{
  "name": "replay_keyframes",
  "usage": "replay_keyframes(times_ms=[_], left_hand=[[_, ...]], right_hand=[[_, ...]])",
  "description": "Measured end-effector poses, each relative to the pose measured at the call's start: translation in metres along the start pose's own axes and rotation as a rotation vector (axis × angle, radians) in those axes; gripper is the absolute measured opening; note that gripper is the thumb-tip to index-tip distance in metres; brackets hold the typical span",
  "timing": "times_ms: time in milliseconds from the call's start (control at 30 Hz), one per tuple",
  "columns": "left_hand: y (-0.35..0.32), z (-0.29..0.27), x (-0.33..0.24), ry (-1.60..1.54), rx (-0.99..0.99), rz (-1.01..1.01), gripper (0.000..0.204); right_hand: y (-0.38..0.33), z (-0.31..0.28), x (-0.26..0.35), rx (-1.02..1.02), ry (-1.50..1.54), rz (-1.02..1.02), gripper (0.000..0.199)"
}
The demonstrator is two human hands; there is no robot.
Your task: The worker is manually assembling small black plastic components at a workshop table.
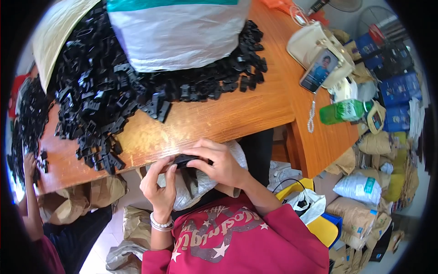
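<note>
Over my lap at the table's near edge, my left hand (159, 181) and my right hand (216, 160) both grip one small black plastic part (184, 160). The left thumb and fingers pinch its left end, while the right fingers close over its right side and hide much of it. Beyond my hands, a big heap of similar black plastic parts (104, 98) covers the left and far side of the wooden table (219, 119). Below the held part, a silvery sack (198, 194) lies across my lap.
A large white sack (182, 41) rests on the heap. On the right stand a cream handbag (310, 43), a phone (319, 71) and a green bottle (343, 112). Another person's hand (29, 165) reaches the parts at far left. Brown paper bags (353, 219) crowd the right floor.
</note>
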State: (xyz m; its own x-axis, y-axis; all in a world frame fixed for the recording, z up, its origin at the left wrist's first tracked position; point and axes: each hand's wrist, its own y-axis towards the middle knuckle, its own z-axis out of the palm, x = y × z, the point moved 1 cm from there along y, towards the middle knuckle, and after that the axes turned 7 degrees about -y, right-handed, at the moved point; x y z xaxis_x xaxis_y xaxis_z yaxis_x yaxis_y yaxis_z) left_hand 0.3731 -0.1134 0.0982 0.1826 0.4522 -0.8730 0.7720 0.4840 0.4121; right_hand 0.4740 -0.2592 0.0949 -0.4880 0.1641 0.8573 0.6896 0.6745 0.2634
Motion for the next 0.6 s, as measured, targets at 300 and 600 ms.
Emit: replay_keyframes(times_ms=[300, 600], left_hand=[[0.061, -0.058, 0.027, 0.348, -0.207, -0.039, 0.009], [0.095, -0.042, 0.051, 0.916, 0.136, 0.130, 0.017]], right_hand=[[-0.006, -0.020, -0.004, 0.011, 0.017, 0.197, 0.014], [0.031, -0.013, -0.008, -0.228, -0.389, -0.005, 0.011]])
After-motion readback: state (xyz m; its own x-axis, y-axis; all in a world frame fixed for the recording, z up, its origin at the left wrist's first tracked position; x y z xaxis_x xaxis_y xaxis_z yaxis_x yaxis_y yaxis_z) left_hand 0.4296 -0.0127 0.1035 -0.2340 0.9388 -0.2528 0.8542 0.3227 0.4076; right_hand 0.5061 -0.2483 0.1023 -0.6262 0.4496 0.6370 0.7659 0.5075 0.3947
